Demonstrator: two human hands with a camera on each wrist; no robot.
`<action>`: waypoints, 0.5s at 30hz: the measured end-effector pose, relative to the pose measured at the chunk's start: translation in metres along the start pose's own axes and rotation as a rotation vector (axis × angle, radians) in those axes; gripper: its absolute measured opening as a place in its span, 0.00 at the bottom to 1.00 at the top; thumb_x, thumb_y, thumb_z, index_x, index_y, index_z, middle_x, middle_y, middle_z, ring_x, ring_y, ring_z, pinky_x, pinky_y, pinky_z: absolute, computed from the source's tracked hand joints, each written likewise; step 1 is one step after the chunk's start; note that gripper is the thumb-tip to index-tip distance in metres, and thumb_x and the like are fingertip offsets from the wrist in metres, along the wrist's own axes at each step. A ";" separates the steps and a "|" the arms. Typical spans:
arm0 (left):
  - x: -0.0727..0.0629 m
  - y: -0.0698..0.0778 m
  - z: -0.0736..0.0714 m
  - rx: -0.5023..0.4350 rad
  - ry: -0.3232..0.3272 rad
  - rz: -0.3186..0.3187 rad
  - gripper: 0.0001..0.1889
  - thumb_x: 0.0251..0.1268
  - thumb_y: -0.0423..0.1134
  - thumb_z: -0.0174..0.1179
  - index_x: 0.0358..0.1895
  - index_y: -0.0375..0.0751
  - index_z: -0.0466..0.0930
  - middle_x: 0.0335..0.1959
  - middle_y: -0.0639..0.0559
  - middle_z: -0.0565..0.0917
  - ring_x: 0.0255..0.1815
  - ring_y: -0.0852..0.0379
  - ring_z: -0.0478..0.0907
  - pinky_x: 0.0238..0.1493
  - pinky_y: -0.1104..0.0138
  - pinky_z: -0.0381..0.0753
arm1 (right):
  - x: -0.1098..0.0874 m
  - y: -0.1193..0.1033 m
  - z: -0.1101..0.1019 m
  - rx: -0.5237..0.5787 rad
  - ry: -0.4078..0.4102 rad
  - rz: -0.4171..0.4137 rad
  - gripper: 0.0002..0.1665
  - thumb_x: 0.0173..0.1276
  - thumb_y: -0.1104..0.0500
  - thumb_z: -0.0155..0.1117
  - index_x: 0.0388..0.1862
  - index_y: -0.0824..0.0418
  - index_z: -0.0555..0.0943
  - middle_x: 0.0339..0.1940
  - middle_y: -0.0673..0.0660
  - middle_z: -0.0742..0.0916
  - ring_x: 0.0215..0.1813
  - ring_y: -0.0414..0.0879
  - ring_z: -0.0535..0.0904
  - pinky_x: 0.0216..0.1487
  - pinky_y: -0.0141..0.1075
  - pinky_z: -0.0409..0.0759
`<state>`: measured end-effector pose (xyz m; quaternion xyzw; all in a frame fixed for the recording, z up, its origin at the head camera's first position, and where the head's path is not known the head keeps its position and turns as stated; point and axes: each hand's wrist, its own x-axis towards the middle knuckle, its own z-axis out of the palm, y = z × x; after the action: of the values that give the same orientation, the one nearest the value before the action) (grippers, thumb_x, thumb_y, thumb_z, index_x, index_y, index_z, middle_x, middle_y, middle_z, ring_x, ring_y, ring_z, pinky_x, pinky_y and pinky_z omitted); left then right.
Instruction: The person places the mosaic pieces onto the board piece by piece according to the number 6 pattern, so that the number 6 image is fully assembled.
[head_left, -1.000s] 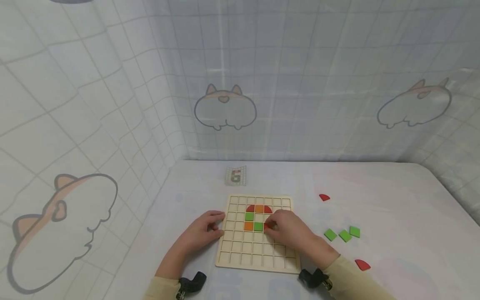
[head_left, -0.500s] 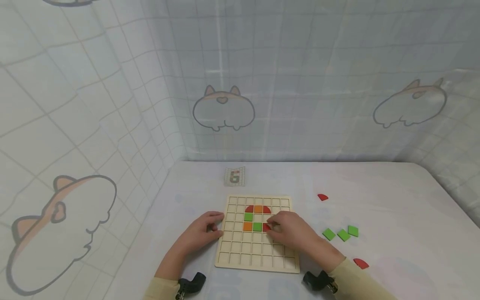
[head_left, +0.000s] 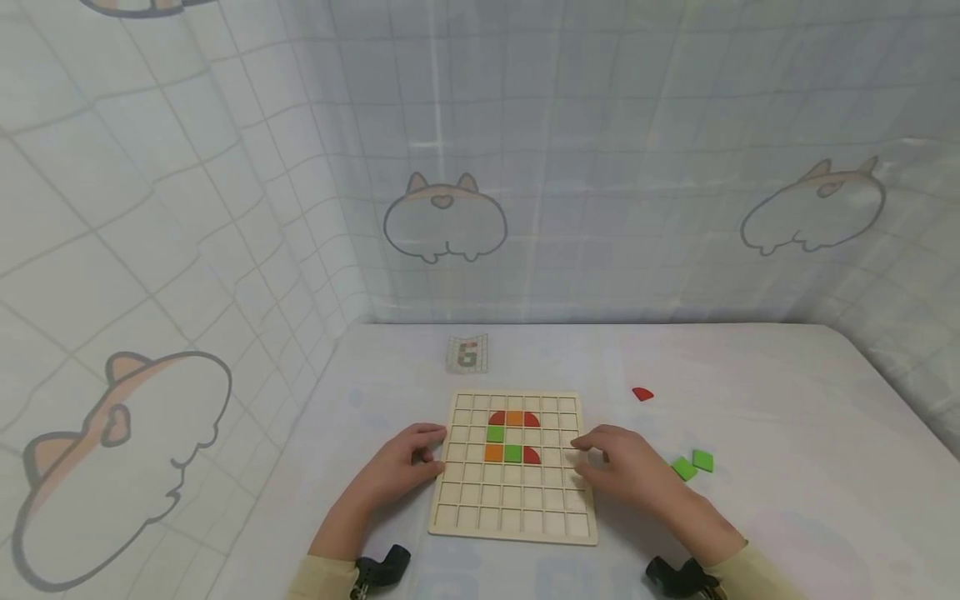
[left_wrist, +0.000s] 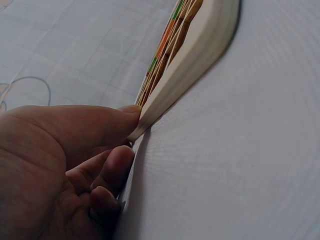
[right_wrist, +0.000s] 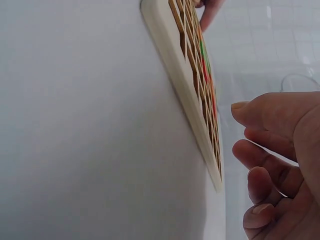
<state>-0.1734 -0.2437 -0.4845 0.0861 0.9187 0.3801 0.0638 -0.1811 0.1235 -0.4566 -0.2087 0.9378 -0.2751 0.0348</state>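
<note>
On the desk (head_left: 750, 392), nearer its left edge than its right, a pale grid board (head_left: 512, 521) is laid flat. In its cells, one row is filled by a red quarter-round (head_left: 498, 420), an orange square (head_left: 514, 418) and a second red quarter-round (head_left: 532, 420). Below the first, a green square (head_left: 495, 434) is set; in the next row down, a second orange square (head_left: 493, 452), a second green square (head_left: 513, 453) and a third red quarter-round (head_left: 531, 456) are seated.

The board's left edge is touched by the thumb of the left hand (head_left: 405, 462), whose fingers are loosely bent and not wrapped round it; the forefinger's contact is harder to make out. By the board's right edge the right hand (head_left: 630, 467) is held clear of the board, thumb and forefinger parted, with nothing gripped.

Just right of that hand, loose green squares (head_left: 703, 461) are seen on the desk. Beyond the board's far right corner, a loose red quarter-round (head_left: 642, 394) is placed. Towards the desk's far edge, a small pattern card (head_left: 467, 354) is laid. Black wrist devices (head_left: 384, 567) are worn on both arms.
</note>
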 end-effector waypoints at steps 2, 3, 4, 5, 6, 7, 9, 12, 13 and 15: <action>-0.001 0.000 0.000 0.000 0.000 0.002 0.28 0.59 0.37 0.70 0.65 0.38 0.77 0.59 0.56 0.75 0.39 0.60 0.72 0.45 0.62 0.71 | -0.004 0.005 -0.003 -0.008 -0.001 0.011 0.18 0.60 0.55 0.75 0.50 0.53 0.87 0.44 0.43 0.85 0.44 0.39 0.78 0.46 0.41 0.78; -0.001 0.000 0.000 0.002 0.000 0.005 0.28 0.59 0.37 0.70 0.65 0.38 0.77 0.59 0.56 0.75 0.39 0.60 0.72 0.45 0.62 0.71 | -0.005 0.007 -0.003 -0.014 0.001 0.017 0.18 0.59 0.55 0.75 0.50 0.53 0.87 0.44 0.42 0.85 0.43 0.39 0.78 0.46 0.40 0.78; -0.001 0.000 0.000 0.001 0.001 0.007 0.28 0.59 0.37 0.70 0.65 0.38 0.77 0.58 0.56 0.75 0.39 0.60 0.72 0.45 0.63 0.71 | -0.007 0.008 -0.004 -0.018 0.003 0.025 0.18 0.59 0.54 0.75 0.49 0.52 0.87 0.43 0.42 0.84 0.42 0.38 0.77 0.45 0.40 0.78; -0.002 0.001 0.000 -0.001 0.000 0.011 0.28 0.59 0.37 0.70 0.65 0.38 0.77 0.58 0.56 0.75 0.39 0.60 0.72 0.45 0.63 0.71 | -0.009 0.010 -0.006 -0.017 0.004 0.033 0.18 0.59 0.54 0.76 0.49 0.52 0.87 0.43 0.41 0.84 0.41 0.38 0.77 0.44 0.39 0.78; -0.002 0.001 0.000 -0.003 0.002 0.018 0.28 0.59 0.37 0.70 0.64 0.38 0.77 0.58 0.56 0.75 0.39 0.60 0.73 0.44 0.63 0.71 | -0.010 0.012 -0.006 -0.021 0.007 0.038 0.18 0.58 0.54 0.76 0.49 0.52 0.87 0.43 0.41 0.84 0.41 0.38 0.77 0.44 0.39 0.78; -0.002 0.000 0.000 -0.004 0.003 0.028 0.28 0.59 0.37 0.70 0.64 0.37 0.77 0.59 0.55 0.76 0.39 0.60 0.73 0.44 0.64 0.71 | -0.012 0.013 -0.007 -0.024 0.010 0.045 0.18 0.58 0.54 0.76 0.49 0.51 0.87 0.43 0.41 0.84 0.41 0.38 0.77 0.44 0.39 0.78; -0.002 0.000 -0.001 -0.001 0.003 0.032 0.28 0.60 0.37 0.70 0.64 0.37 0.77 0.59 0.55 0.75 0.39 0.60 0.72 0.43 0.65 0.71 | -0.015 0.016 -0.008 -0.027 0.012 0.063 0.18 0.58 0.54 0.76 0.49 0.50 0.87 0.44 0.40 0.84 0.42 0.38 0.77 0.45 0.38 0.78; -0.002 0.001 0.000 0.002 0.004 0.030 0.28 0.59 0.37 0.70 0.64 0.37 0.77 0.59 0.54 0.75 0.39 0.60 0.73 0.43 0.65 0.71 | -0.021 0.021 -0.010 -0.034 0.020 0.064 0.18 0.58 0.55 0.76 0.49 0.51 0.87 0.45 0.41 0.85 0.46 0.40 0.79 0.48 0.40 0.78; -0.001 0.001 -0.001 0.004 0.002 0.025 0.28 0.59 0.37 0.70 0.64 0.38 0.77 0.59 0.55 0.75 0.39 0.60 0.73 0.43 0.65 0.71 | -0.023 0.023 -0.011 -0.033 0.022 0.061 0.18 0.58 0.56 0.76 0.49 0.51 0.87 0.45 0.41 0.85 0.47 0.41 0.79 0.48 0.41 0.78; -0.001 0.001 0.000 0.006 -0.001 0.015 0.28 0.59 0.37 0.70 0.65 0.38 0.77 0.59 0.56 0.75 0.39 0.60 0.72 0.43 0.65 0.71 | -0.027 0.026 -0.013 -0.034 0.025 0.062 0.19 0.57 0.56 0.76 0.49 0.52 0.87 0.46 0.42 0.85 0.50 0.42 0.79 0.50 0.43 0.78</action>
<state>-0.1725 -0.2435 -0.4835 0.0935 0.9190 0.3780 0.0612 -0.1685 0.1605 -0.4610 -0.1764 0.9488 -0.2607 0.0280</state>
